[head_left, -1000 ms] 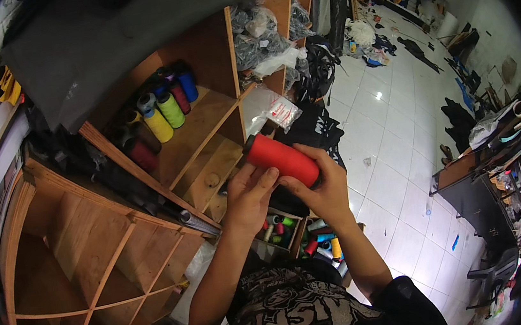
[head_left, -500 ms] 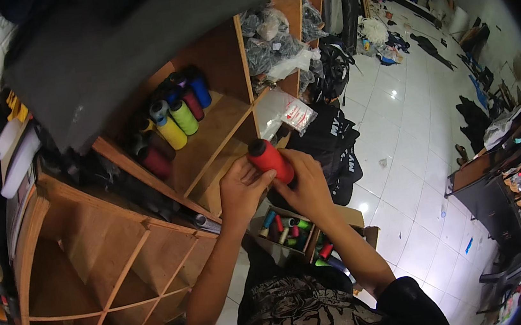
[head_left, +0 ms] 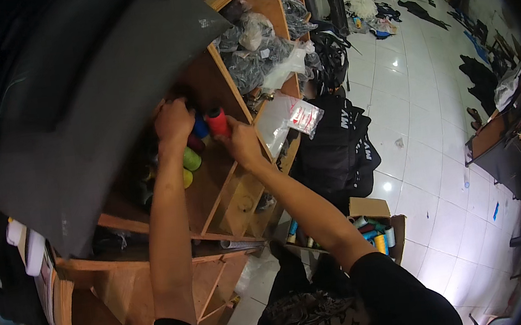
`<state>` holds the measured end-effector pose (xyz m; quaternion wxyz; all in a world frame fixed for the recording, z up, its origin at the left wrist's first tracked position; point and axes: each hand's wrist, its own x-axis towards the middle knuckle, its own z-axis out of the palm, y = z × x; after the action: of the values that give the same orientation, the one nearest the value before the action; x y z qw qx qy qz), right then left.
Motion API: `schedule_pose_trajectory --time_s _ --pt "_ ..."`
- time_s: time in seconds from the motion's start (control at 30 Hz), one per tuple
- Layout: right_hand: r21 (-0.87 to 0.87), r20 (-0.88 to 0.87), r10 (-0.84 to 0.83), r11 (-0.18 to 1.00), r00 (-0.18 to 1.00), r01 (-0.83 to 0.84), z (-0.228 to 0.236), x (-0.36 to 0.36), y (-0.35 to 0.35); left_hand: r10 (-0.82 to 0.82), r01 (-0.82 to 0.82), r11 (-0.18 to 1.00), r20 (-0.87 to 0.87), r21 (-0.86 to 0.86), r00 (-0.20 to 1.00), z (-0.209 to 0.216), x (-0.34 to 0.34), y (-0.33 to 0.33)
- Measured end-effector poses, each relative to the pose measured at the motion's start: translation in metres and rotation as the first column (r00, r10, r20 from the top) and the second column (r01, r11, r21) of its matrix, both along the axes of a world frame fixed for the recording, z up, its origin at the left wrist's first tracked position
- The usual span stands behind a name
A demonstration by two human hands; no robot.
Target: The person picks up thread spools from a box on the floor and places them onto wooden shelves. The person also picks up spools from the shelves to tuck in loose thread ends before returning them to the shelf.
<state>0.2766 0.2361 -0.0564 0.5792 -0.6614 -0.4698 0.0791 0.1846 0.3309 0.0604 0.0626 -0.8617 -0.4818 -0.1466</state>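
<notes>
Inside the wooden shelf compartment, my right hand [head_left: 242, 141] grips a red cone of thread [head_left: 218, 125], tilted, its dark top end upward. A blue thread cone [head_left: 199, 129] stands just left of it. My left hand [head_left: 175, 122] reaches over the row of cones with curled fingers. Their tips are partly hidden in shadow, and what they grasp does not show clearly. Below that hand are a maroon cone [head_left: 195, 144], a lime-green cone [head_left: 191, 160] and a yellow cone [head_left: 188, 178], all partly covered by my left forearm.
A dark sheet [head_left: 95, 117] overhangs the shelf [head_left: 221, 186]. Plastic-wrapped bundles [head_left: 257, 50] fill the adjoining compartment. Black printed bags [head_left: 329, 148] lie on the tiled floor, beside a cardboard box [head_left: 368, 206] of thread spools. An open wooden rack [head_left: 115, 294] stands at the lower left.
Both hands have moved forward and left, into the compartment. The red cone, earlier between both hands, is now in my right hand alone; my left hand has gone to the other cones.
</notes>
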Motion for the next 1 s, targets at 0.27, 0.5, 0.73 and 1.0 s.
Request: schedule_pose_trajectory --time_s 0.27,0.5,0.73,1.0 --pt "-0.243 -0.036 -0.096 0.966 0.995 0.085 -0.020 -0.007 0.068 -0.002 -0.008 0.994 -0.091 -0.111 0.996 -0.027 0.006 0.042" --pt "-0.061 -0.077 -0.165 0.985 0.983 0.161 -0.024 -0.020 0.070 -0.063 0.055 0.994 -0.091 -0.095 0.994 -0.032 0.001 0.055" --pt "-0.001 -0.096 -0.152 0.988 0.984 0.153 -0.040 -0.021 0.075 -0.061 0.056 0.993 -0.038 -0.107 0.997 -0.031 -0.003 0.061" --pt "0.126 -0.157 -0.173 0.973 0.972 0.193 -0.045 -0.010 0.051 -0.113 0.118 0.993 0.223 -0.008 0.968 0.004 -0.004 0.012"
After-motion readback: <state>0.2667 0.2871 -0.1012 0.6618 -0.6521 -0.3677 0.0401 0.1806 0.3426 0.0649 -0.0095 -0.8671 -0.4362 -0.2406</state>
